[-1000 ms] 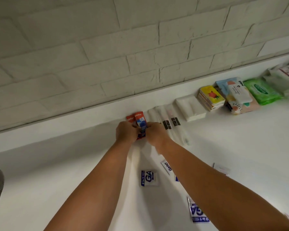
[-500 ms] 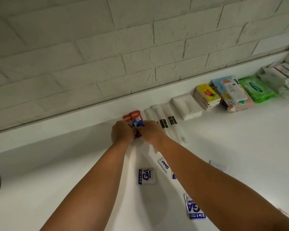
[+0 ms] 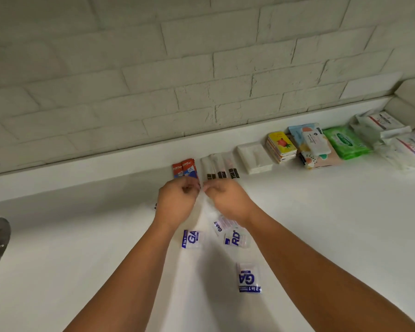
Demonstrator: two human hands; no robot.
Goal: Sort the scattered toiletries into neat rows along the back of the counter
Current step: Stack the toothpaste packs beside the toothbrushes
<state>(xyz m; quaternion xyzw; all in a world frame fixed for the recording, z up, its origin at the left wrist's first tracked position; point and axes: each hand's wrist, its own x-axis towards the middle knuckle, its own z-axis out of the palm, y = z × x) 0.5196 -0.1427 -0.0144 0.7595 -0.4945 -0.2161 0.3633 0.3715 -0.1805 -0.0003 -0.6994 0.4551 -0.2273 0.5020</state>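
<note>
Left hand (image 3: 177, 202), right hand (image 3: 228, 200): close together, curled

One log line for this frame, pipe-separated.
phase: sorting | left hand: curled by toothpaste sachets, grip unclear | right hand: curled, grip unclear | GARD sachets: loose mid-counter

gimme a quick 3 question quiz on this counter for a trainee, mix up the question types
1. True or false: the green wipes pack lies right of the yellow boxes.
2. The blue-and-white sachets are: A lined up in the back row; B scattered in front of it; C stacked in one pile.
3. What lies directly right of the red toothpaste sachets?
Key: 1 true; 2 B; 3 the clear-wrapped sticks with black bands.
</note>
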